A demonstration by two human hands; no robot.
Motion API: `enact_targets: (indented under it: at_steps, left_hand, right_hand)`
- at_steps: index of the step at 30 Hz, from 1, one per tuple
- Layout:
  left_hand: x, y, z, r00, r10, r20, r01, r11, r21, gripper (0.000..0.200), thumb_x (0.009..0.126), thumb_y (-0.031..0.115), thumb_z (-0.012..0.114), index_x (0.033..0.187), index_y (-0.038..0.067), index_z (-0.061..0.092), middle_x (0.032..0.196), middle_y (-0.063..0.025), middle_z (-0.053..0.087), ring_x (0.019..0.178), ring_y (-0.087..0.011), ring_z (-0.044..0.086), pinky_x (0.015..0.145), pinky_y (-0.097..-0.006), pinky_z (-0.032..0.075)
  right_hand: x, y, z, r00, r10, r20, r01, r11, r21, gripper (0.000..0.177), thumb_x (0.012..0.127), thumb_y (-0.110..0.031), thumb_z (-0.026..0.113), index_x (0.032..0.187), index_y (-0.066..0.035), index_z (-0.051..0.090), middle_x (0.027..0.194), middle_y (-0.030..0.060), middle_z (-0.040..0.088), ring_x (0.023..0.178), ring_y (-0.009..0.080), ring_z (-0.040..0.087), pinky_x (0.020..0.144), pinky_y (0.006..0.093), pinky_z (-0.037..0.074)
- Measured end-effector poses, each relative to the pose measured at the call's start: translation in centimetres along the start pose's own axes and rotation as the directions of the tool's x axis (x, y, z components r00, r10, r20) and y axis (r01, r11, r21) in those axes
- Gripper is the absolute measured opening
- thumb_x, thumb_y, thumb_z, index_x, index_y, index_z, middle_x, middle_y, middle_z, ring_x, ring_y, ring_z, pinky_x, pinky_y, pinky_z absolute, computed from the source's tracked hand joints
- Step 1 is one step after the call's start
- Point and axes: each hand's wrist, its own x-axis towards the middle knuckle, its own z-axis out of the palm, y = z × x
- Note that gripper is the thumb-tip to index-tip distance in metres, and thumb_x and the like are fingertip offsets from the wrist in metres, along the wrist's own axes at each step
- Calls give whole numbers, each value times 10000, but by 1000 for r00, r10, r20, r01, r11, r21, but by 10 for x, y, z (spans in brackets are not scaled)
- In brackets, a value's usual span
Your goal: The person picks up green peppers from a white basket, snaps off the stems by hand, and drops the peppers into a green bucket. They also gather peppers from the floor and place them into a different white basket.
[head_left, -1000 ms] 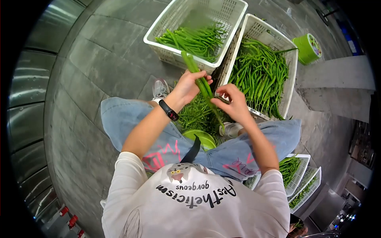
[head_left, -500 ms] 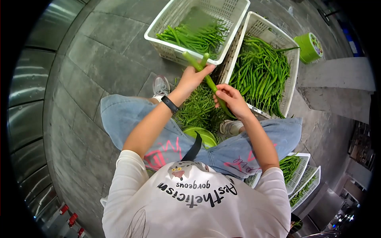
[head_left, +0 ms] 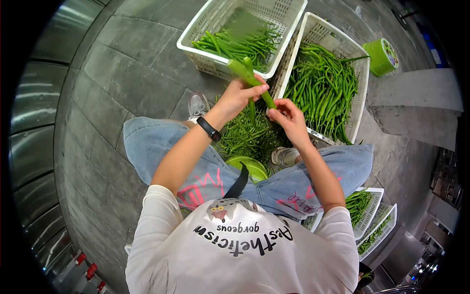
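Long green peppers (head_left: 243,71) are held in my left hand (head_left: 239,96), whose fingers wrap round them; their thick ends point up toward the left crate. My right hand (head_left: 289,117) pinches the lower end of one pepper between thumb and fingers, close beside my left hand. Beneath both hands lies a pile of green stems and scraps (head_left: 249,134) on the floor between my feet. Ahead stands a white crate (head_left: 208,58) with green peppers in its bottom. To its right, a second white crate (head_left: 361,110) holds a large heap of long green peppers (head_left: 320,90).
A green stool (head_left: 249,167) is partly visible between my legs. A green tub (head_left: 379,58) stands beyond the right crate. White trays of green peppers (head_left: 374,215) are at the lower right, by my knee. Metal panels (head_left: 36,108) line the left side.
My right hand has moved slightly up the pepper, nearer my left hand. The peppers have tilted, and their lower ends now hang differently, one straight down below my left hand.
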Motion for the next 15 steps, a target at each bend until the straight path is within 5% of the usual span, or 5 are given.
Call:
enact_targets:
  at_steps: [8, 15]
  left_hand:
    - [-3, 6, 4, 989, 131, -65, -140, 974, -179, 168, 870, 123, 573, 1022, 51, 576, 980, -32, 601, 827, -97, 500, 706, -252, 388]
    - [-6, 4, -1, 988, 97, -121, -112, 987, -119, 253, 866, 224, 544, 1018, 24, 570, 976, -77, 603, 798, -92, 511, 700, -240, 412]
  right_hand:
    - [-6, -9, 4, 993, -94, -73, 92, 995, -26, 205, 841, -23, 644, 1023, 3, 550, 937, 23, 561, 853, 85, 562, 732, 235, 501]
    - [-12, -16, 7, 998, -65, -21, 65, 998, -13, 200, 850, -25, 632, 1028, 29, 558, 910, 42, 561, 800, 86, 558, 658, 227, 508]
